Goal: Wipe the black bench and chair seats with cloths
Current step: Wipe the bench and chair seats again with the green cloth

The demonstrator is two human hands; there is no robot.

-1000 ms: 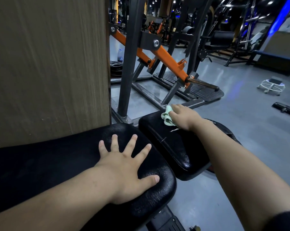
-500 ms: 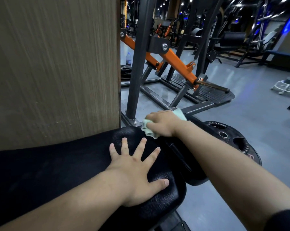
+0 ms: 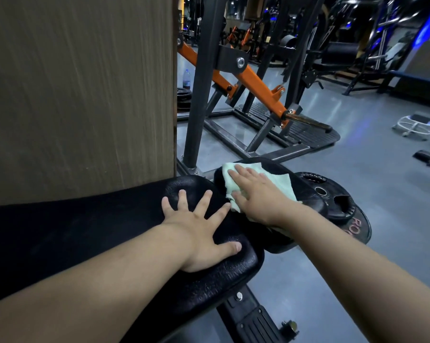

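The left hand (image 3: 199,229) lies flat on the right end of the long black bench (image 3: 85,231). Its fingers are spread and straight, and it grasps nothing. The right hand (image 3: 256,196) presses a pale green cloth (image 3: 280,181) onto the small black seat (image 3: 275,167), which stands just beside the bench end, on the right. This hand is also flat, with straight fingers on top of the cloth, not clenched around it. The cloth is spread over the left and middle part of the seat, and one edge of it hangs toward the gap between seat and bench.

On the floor, right of the seat, lies a black weight plate (image 3: 340,206). A brown wooden panel (image 3: 80,95) stands behind the bench on the left. Further away stands a dark machine frame with an orange bar (image 3: 258,87), and a water bottle (image 3: 186,79) stands on the floor far behind it.
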